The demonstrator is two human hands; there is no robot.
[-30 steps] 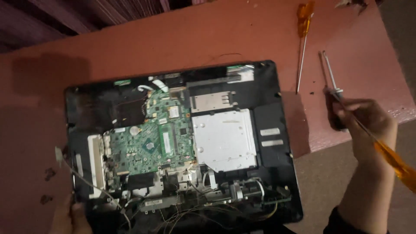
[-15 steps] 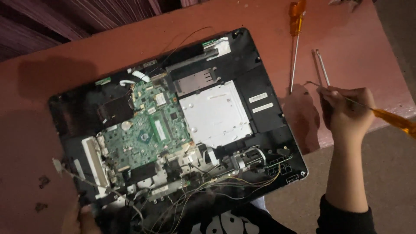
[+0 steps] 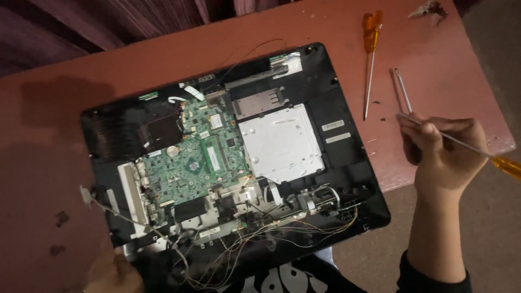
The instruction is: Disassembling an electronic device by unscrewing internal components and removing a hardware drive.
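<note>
Where chassis [image 3: 347, 157] overhangs table [image 3: 461, 108] — open floor [image 3: 488, 233].

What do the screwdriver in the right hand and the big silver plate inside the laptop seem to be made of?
Screwdriver in the right hand: thin grey shaft, probably steel; the see-through orange handle looks like glossy plastic.
Silver plate: flat, pale, matt, with stamped edges, so likely sheet metal, perhaps aluminium or tinned steel; the picture cannot settle which.

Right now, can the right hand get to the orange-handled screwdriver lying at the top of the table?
Probably yes, but not freely: the right hand already grips another orange-handled screwdriver, so its fingers are occupied. The lying screwdriver rests alone on the red table, with nothing between them.
</note>
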